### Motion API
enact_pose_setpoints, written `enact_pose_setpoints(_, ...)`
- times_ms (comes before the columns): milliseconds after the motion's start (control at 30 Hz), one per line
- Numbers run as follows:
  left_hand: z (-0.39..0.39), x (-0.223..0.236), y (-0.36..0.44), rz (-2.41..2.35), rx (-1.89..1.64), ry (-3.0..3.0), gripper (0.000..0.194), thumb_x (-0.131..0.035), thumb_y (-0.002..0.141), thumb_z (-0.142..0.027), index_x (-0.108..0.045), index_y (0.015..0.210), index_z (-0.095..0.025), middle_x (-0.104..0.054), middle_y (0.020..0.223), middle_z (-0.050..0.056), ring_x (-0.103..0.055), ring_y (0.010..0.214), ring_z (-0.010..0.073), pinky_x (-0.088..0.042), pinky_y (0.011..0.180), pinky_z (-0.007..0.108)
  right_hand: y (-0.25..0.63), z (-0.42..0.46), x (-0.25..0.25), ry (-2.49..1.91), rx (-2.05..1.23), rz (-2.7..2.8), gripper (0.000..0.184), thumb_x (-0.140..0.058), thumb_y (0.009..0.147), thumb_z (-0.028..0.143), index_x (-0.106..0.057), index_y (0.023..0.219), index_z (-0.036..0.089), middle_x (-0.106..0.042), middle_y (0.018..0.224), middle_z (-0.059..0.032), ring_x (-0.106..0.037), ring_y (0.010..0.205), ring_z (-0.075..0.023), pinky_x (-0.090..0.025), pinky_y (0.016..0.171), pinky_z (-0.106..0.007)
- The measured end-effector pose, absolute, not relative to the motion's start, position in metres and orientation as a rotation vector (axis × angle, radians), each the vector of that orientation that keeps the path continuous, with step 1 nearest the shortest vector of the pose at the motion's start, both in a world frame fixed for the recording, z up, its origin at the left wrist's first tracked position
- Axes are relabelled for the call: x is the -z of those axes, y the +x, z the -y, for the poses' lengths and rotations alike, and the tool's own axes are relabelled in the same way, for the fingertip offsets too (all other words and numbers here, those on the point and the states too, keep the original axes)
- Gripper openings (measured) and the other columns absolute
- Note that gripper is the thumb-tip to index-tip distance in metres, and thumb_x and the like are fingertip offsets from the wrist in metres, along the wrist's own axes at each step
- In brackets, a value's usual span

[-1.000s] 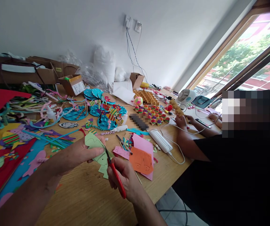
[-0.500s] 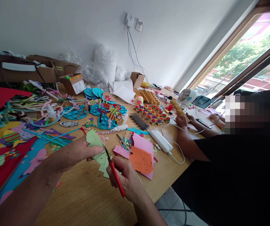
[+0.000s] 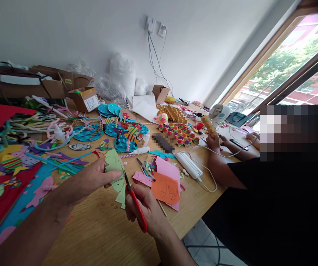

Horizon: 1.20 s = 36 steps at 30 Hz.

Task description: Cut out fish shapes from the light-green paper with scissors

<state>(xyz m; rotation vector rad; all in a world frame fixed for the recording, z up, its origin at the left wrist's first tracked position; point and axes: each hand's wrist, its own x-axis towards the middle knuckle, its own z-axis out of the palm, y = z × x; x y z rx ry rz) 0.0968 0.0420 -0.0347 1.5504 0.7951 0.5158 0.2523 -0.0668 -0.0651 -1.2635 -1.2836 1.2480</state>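
Observation:
Between the thumb and fingers of my left hand (image 3: 99, 175) is a piece of light green paper (image 3: 115, 162) with drawn outlines on it. My right hand (image 3: 144, 207) grips red-handled scissors (image 3: 139, 212), whose dark blades lie along the paper's right edge. A green offcut (image 3: 121, 197) shows under the blades; whether it is still joined to the paper I cannot tell. Just right of the blades, an orange sheet (image 3: 166, 187) with drawn shapes lies on pink paper (image 3: 170, 168). Nearby are a small pink piece (image 3: 142, 178) with drawing and a pen (image 3: 145, 169).
A white power strip (image 3: 188, 164) and its cable lie to the right. Another person (image 3: 272, 184) sits there, holding a brown egg-carton strip (image 3: 208, 125). Blue decorated discs (image 3: 128, 142), a glue bottle (image 3: 141, 150) and painted egg-carton cups (image 3: 179, 133) stand behind. Coloured sheets (image 3: 34, 184) cover the left.
The green paper has turned more upright in my left hand. The scissor handles look wider apart than before. My right hand has hardly moved.

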Motion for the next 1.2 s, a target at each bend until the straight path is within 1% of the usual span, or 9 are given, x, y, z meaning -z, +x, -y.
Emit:
enact_pose_setpoints(133,-0.0422,0.0330,0.0975,-0.838,-0.492,1.552,0.023,-0.061,0.074,-0.041,-0.050,0.066,-0.022,-0.049,0.059,-0.008,-0.042,0.056,0.0119,-0.033,0.054,0.024,0.2521,0.0662,0.0640,-1.253,-1.263,1.276,0.044,-0.054,0.085,0.055,-0.044,0.060,0.020,-0.047,0.047,0.0043,-0.040,0.041,-0.0079,-0.031,0.041,-0.019)
enact_pose_setpoints(367,-0.0414,0.0322,0.0984,-0.853,-0.479,1.542,0.023,-0.061,0.072,-0.041,-0.050,0.065,-0.022,-0.048,0.058,-0.008,-0.042,0.056,0.0124,-0.032,0.054,0.025,0.2517,0.0659,0.0619,-1.295,-1.269,1.240,0.034,-0.055,0.083,0.041,-0.042,0.059,0.021,-0.045,0.046,0.0056,-0.038,0.039,-0.0073,-0.029,0.040,-0.018)
enact_pose_setpoints(533,-0.0418,0.0332,0.0992,-0.869,-0.463,1.520,0.024,-0.061,0.072,-0.043,-0.050,0.069,-0.022,-0.049,0.061,-0.007,-0.044,0.059,0.0136,-0.035,0.056,0.026,0.2529,0.0663,0.0664,-1.335,-1.237,1.266,0.030,-0.055,0.084,0.037,-0.044,0.061,0.021,-0.045,0.047,0.0057,-0.039,0.041,-0.0075,-0.029,0.040,-0.018)
enact_pose_setpoints(667,-0.0421,0.0336,0.0977,-0.859,-0.455,1.522,0.023,-0.061,0.074,-0.042,-0.049,0.071,-0.023,-0.048,0.061,-0.008,-0.042,0.058,0.0135,-0.033,0.055,0.025,0.2534,0.0667,0.0674,-1.376,-1.168,1.309,0.031,-0.056,0.085,0.035,-0.042,0.060,0.021,-0.044,0.048,0.0057,-0.039,0.042,-0.0076,-0.029,0.041,-0.019)
enact_pose_setpoints(833,-0.0424,0.0330,0.0975,-0.840,-0.474,1.537,0.023,-0.060,0.075,-0.042,-0.049,0.070,-0.022,-0.048,0.062,-0.007,-0.042,0.059,0.0134,-0.034,0.056,0.025,0.2522,0.0667,0.0647,-1.376,-1.175,1.283,0.032,-0.056,0.083,0.038,-0.043,0.060,0.021,-0.044,0.047,0.0054,-0.039,0.041,-0.0075,-0.028,0.041,-0.019)
enact_pose_setpoints(1000,-0.0432,0.0335,0.0972,-0.799,-0.468,1.593,0.025,-0.059,0.077,-0.040,-0.048,0.065,-0.022,-0.046,0.059,-0.007,-0.040,0.057,0.0125,-0.031,0.054,0.025,0.2511,0.0661,0.0616,-1.317,-1.246,1.238,0.036,-0.057,0.083,0.043,-0.043,0.059,0.021,-0.046,0.046,0.0055,-0.039,0.041,-0.0074,-0.030,0.041,-0.019)
enact_pose_setpoints(1100,-0.0433,0.0342,0.0967,-0.809,-0.439,1.571,0.024,-0.059,0.077,-0.041,-0.050,0.068,-0.021,-0.048,0.061,-0.007,-0.041,0.058,0.0127,-0.032,0.055,0.025,0.2511,0.0661,0.0610,-1.295,-1.251,1.256,0.038,-0.057,0.083,0.047,-0.043,0.059,0.021,-0.046,0.047,0.0054,-0.039,0.041,-0.0075,-0.030,0.041,-0.019)
enact_pose_setpoints(1200,-0.0425,0.0330,0.0969,-0.825,-0.437,1.551,0.022,-0.059,0.076,-0.041,-0.051,0.070,-0.022,-0.049,0.063,-0.007,-0.042,0.059,0.0132,-0.034,0.057,0.025,0.2513,0.0666,0.0599,-1.306,-1.248,1.259,0.038,-0.057,0.083,0.047,-0.043,0.058,0.021,-0.046,0.047,0.0055,-0.039,0.041,-0.0074,-0.029,0.041,-0.019)
